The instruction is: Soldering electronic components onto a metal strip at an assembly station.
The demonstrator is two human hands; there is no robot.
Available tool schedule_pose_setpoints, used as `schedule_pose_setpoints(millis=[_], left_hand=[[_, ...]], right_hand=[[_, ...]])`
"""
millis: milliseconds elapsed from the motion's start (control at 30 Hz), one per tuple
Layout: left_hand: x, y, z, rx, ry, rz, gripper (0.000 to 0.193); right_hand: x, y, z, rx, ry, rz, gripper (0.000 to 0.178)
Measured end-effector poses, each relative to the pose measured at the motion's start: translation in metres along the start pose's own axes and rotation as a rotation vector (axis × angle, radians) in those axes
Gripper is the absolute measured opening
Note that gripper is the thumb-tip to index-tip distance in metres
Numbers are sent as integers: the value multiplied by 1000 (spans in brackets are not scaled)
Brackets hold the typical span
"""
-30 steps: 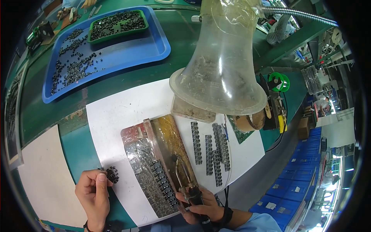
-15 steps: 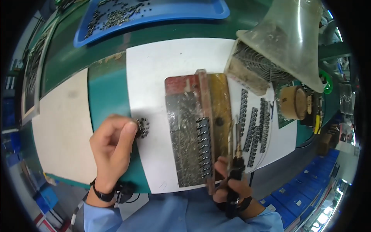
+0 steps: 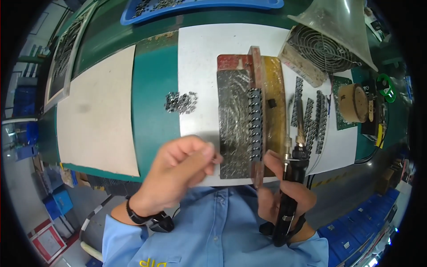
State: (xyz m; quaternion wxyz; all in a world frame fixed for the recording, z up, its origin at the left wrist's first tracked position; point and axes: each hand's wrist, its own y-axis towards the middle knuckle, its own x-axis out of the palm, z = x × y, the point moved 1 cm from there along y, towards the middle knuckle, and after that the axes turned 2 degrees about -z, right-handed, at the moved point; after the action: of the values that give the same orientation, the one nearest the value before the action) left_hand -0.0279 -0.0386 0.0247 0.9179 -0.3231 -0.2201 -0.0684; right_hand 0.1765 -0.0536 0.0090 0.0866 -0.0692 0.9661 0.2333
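My right hand (image 3: 302,196) grips a soldering iron (image 3: 297,163) with a black handle. Its metal tip points away from me, over the white sheet. My left hand (image 3: 175,171) is closed in a pinch beside the near left edge of a worn fixture (image 3: 233,129). Whatever sits between its fingertips is too small to make out. Along the fixture's raised bar runs a row of small dark components (image 3: 255,127). Farther off than my left hand, a loose heap of tiny black parts (image 3: 181,102) lies across the edge of the white sheet.
Strips of dark components (image 3: 319,122) lie right of the fixture. Beyond them are a fan (image 3: 327,51) under a translucent hood (image 3: 340,22) and a brown tape roll (image 3: 352,103). A blue tray (image 3: 204,5) holds small parts at the back. A beige board (image 3: 95,115) lies left.
My left hand has left the heap of tiny parts and come right and nearer, to the fixture. My right hand still holds the soldering iron. The whole view has shifted.
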Motion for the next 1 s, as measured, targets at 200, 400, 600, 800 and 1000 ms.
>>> schedule_pose_setpoints(millis=[200, 400, 600, 800, 1000], left_hand=[[17, -8, -34, -67, -234, -69, 22], [24, -14, -47, -24, -203, -58, 21], [18, -17, -40, -2, -31, -109, 15], [17, -14, -26, -110, 172, -134, 12], [20, -12, -31, 78, 152, -166, 10]], right_hand=[[15, 1, -5, -68, -97, -257, 50], [11, -7, -2, -38, -67, -279, 50], [7, -7, -5, -69, -93, -223, 37], [6, -3, 6, -253, -86, -202, 22], [7, -3, 4, -164, 67, -156, 30]])
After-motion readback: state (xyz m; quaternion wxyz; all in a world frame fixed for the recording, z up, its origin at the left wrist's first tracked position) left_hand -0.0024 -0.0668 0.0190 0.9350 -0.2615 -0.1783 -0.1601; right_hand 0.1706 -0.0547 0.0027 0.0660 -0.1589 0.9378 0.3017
